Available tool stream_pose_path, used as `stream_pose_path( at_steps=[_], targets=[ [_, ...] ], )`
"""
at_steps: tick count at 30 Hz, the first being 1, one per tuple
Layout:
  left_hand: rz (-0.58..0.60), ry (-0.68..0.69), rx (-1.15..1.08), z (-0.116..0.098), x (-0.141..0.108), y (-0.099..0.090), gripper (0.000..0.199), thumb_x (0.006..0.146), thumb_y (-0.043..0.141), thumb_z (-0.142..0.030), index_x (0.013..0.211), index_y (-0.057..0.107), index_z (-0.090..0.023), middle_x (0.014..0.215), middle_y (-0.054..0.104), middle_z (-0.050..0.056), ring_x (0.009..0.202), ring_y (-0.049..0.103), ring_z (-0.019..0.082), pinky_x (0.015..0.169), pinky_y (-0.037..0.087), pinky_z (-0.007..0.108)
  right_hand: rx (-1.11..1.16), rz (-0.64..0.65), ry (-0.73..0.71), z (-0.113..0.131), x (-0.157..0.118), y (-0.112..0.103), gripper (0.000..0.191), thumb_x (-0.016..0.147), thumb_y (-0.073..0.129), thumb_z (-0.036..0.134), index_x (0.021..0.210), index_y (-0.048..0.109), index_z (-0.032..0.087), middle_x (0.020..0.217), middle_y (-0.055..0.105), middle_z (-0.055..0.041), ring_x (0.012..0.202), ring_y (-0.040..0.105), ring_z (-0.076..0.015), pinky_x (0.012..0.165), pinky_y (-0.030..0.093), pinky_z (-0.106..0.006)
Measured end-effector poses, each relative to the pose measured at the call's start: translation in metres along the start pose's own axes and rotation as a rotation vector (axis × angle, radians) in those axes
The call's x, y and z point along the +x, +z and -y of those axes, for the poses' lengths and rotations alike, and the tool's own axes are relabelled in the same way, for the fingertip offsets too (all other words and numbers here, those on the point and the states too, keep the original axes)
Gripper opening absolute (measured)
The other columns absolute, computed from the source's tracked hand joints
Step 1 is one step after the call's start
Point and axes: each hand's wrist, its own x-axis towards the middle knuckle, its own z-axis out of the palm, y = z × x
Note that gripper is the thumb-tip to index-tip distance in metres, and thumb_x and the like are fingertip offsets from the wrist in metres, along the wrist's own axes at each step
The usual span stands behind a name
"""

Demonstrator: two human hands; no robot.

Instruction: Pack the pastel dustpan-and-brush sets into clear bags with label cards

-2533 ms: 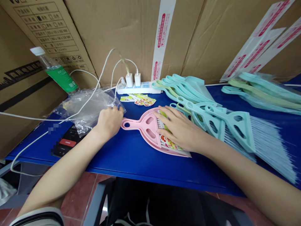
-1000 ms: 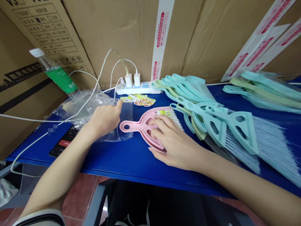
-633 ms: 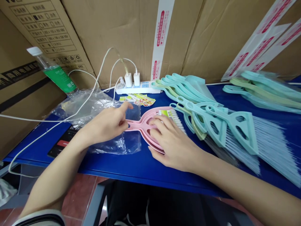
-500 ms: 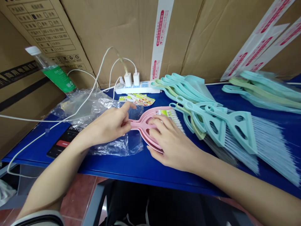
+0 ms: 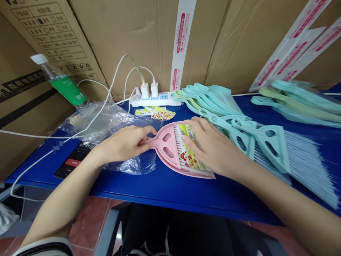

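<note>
A pink hand brush (image 5: 168, 146) lies nested in a pink dustpan (image 5: 166, 164), both flat on the blue table. My left hand (image 5: 125, 144) is closed around their handles at the left end. Over the white bristles rests a printed label card (image 5: 188, 151), yellow-green and white. My right hand (image 5: 210, 142) lies on the card's right side with its fingers stretched out, covering part of the card and bristles. Beneath my left hand spreads a clear plastic bag (image 5: 138, 165).
Several turquoise brushes (image 5: 277, 149) and dustpans (image 5: 218, 96) lie at right, more dustpans (image 5: 301, 103) behind. Loose label cards (image 5: 160, 113) sit before a power strip (image 5: 170, 101). At left are a bottle (image 5: 66, 87), a phone (image 5: 70, 163) and white cables. Cardboard boxes (image 5: 138, 32) stand behind.
My right hand has moved from the brush's pink head rightward onto the label card and bristles, uncovering the head. My left hand has closed on the handles, its index finger no longer raised.
</note>
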Motion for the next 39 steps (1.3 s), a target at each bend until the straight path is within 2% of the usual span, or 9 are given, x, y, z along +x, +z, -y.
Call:
stream_pose_path(
  at_steps=[4, 7, 12, 16, 22, 25, 31, 34, 39],
  targets=[
    [0.074, -0.053, 0.113, -0.004, 0.001, 0.000, 0.035, 0.087, 0.064, -0.040, 0.115, 0.060, -0.020, 0.063, 0.060, -0.005, 0.056, 0.055, 0.014, 0.056, 0.033, 0.025, 0.109, 0.143, 0.080, -0.011, 0.005, 0.000, 0.061, 0.099, 0.027, 0.050, 0.145, 0.040, 0.011, 0.145, 0.049, -0.0231, 0.137, 0.046, -0.0356, 0.105, 0.047, -0.055],
    [0.114, -0.070, 0.219, -0.007, 0.001, -0.001, 0.020, 0.090, 0.058, -0.036, 0.102, 0.061, -0.020, 0.067, 0.064, -0.001, 0.062, 0.059, 0.016, 0.057, 0.034, 0.026, 0.270, 0.116, 0.094, -0.018, 0.011, 0.006, 0.063, 0.097, 0.033, 0.050, 0.150, 0.033, 0.017, 0.154, 0.041, -0.0199, 0.142, 0.038, -0.0343, 0.106, 0.045, -0.056],
    [0.153, -0.084, 0.302, -0.001, -0.001, -0.005, 0.020, 0.096, 0.046, -0.035, 0.102, 0.055, -0.018, 0.076, 0.066, 0.003, 0.070, 0.060, 0.019, 0.059, 0.034, 0.028, 0.639, 0.059, 0.241, -0.029, 0.018, 0.016, 0.063, 0.094, 0.042, 0.044, 0.152, 0.027, 0.025, 0.158, 0.036, -0.0162, 0.139, 0.045, -0.0307, 0.103, 0.049, -0.053],
    [0.170, -0.112, 0.336, 0.008, 0.000, -0.009, 0.016, 0.097, 0.043, -0.033, 0.100, 0.050, -0.019, 0.077, 0.063, 0.004, 0.069, 0.058, 0.019, 0.059, 0.034, 0.028, 0.865, 0.011, 0.373, -0.026, 0.020, 0.014, 0.067, 0.091, 0.048, 0.031, 0.154, 0.025, 0.022, 0.152, 0.044, -0.0191, 0.141, 0.041, -0.0295, 0.107, 0.045, -0.052],
    [0.178, -0.052, 0.297, 0.013, -0.001, -0.011, 0.014, 0.097, 0.040, -0.033, 0.093, 0.044, -0.020, 0.076, 0.060, 0.003, 0.065, 0.054, 0.017, 0.058, 0.035, 0.027, 1.335, 0.132, 0.606, 0.000, 0.021, 0.003, 0.093, 0.085, 0.056, 0.014, 0.159, -0.001, 0.023, 0.127, 0.068, -0.0124, 0.111, 0.067, -0.0244, 0.095, 0.057, -0.045],
    [0.184, -0.060, 0.286, 0.012, -0.001, -0.009, 0.015, 0.097, 0.039, -0.033, 0.091, 0.043, -0.020, 0.080, 0.061, 0.004, 0.067, 0.055, 0.018, 0.059, 0.035, 0.029, 1.371, 0.118, 0.696, 0.005, 0.021, 0.001, 0.101, 0.082, 0.058, 0.008, 0.159, -0.006, 0.026, 0.123, 0.070, -0.0094, 0.103, 0.070, -0.0229, 0.088, 0.060, -0.041],
    [0.156, -0.022, 0.236, 0.013, -0.004, -0.007, 0.015, 0.096, 0.039, -0.030, 0.099, 0.047, -0.018, 0.084, 0.064, 0.006, 0.072, 0.058, 0.019, 0.062, 0.038, 0.029, 1.379, 0.088, 0.560, -0.005, 0.019, 0.003, 0.106, 0.080, 0.059, 0.006, 0.158, -0.006, 0.038, 0.121, 0.070, -0.0036, 0.099, 0.072, -0.0226, 0.084, 0.062, -0.041],
    [0.082, 0.022, 0.185, 0.016, -0.008, -0.010, 0.025, 0.096, 0.037, -0.027, 0.115, 0.048, -0.016, 0.087, 0.066, 0.006, 0.074, 0.060, 0.018, 0.065, 0.039, 0.028, 1.381, 0.068, 0.552, -0.008, 0.020, 0.003, 0.107, 0.080, 0.059, 0.006, 0.157, -0.007, 0.039, 0.118, 0.072, -0.0025, 0.099, 0.072, -0.0226, 0.086, 0.061, -0.043],
    [-0.132, 0.027, 0.105, 0.013, -0.007, -0.012, 0.038, 0.093, 0.038, -0.023, 0.129, 0.044, -0.013, 0.067, 0.059, -0.002, 0.054, 0.050, 0.013, 0.057, 0.036, 0.026, 1.403, 0.073, 0.603, -0.004, 0.021, -0.001, 0.105, 0.081, 0.056, 0.004, 0.158, -0.009, 0.034, 0.108, 0.074, -0.0020, 0.098, 0.072, -0.0214, 0.088, 0.060, -0.042]
  ],
)
